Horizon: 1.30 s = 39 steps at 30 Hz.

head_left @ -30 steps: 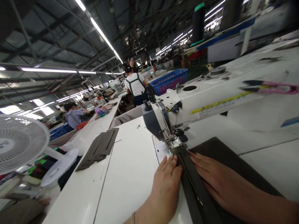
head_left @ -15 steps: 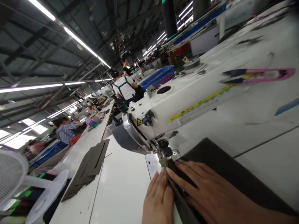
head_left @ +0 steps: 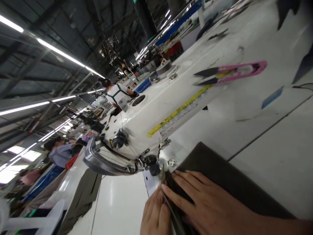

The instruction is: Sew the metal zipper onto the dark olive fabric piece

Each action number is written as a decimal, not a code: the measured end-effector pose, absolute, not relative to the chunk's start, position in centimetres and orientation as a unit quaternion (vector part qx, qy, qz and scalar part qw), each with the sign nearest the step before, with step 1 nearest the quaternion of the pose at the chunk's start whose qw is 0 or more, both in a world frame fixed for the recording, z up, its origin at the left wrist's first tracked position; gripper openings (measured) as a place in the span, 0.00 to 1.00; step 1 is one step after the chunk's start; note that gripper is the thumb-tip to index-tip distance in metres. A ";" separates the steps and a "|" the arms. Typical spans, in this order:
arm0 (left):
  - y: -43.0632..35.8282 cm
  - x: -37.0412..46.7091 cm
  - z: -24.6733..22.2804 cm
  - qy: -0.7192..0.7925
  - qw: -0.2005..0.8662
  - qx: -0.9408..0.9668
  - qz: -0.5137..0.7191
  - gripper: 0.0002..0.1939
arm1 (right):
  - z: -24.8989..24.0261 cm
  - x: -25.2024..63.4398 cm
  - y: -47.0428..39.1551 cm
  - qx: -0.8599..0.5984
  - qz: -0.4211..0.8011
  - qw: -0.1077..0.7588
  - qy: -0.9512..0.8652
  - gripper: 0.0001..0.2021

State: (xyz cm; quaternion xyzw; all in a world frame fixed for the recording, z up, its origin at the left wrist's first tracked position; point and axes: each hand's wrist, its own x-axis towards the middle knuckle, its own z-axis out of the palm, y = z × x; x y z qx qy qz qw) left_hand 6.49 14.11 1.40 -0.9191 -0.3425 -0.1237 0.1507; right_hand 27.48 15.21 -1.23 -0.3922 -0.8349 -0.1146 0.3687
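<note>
We see both hands working close to the needle area of a white sewing machine [head_left: 151, 107], low in the view. The left hand [head_left: 155, 213] comes in from the bottom edge, its fingertips bunched at the edge of a narrow dark strip [head_left: 176, 219] — whether its grip pinches that edge or only presses it, we cannot tell. The right hand [head_left: 207, 200] lies flat, its grip loose and unclenched, with fingers stretched out over the dark material and the index fingertip at the strip beside the left fingers. We find the strip running from the bottom of the view up between the two hands, its far end just by the machine's needle parts, partly hidden there. A wider dark panel [head_left: 215, 173] lies on the white bench [head_left: 266, 153], beyond and to the right of the right hand. Along the machine's arm we see a yellow label strip [head_left: 179, 112], and near its end pink-handled snips [head_left: 241, 70]. Off to the left, on the bench, sits a pile of dark cut pieces [head_left: 84, 195] — and farther back we see a worker in a white top [head_left: 117, 93] and another in a striped top [head_left: 61, 156].
</note>
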 end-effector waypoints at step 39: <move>15.1 10.2 0.8 -0.468 0.154 -0.848 -0.194 0.11 | -2.1 28.8 18.4 -0.213 -0.144 0.326 -0.910 0.35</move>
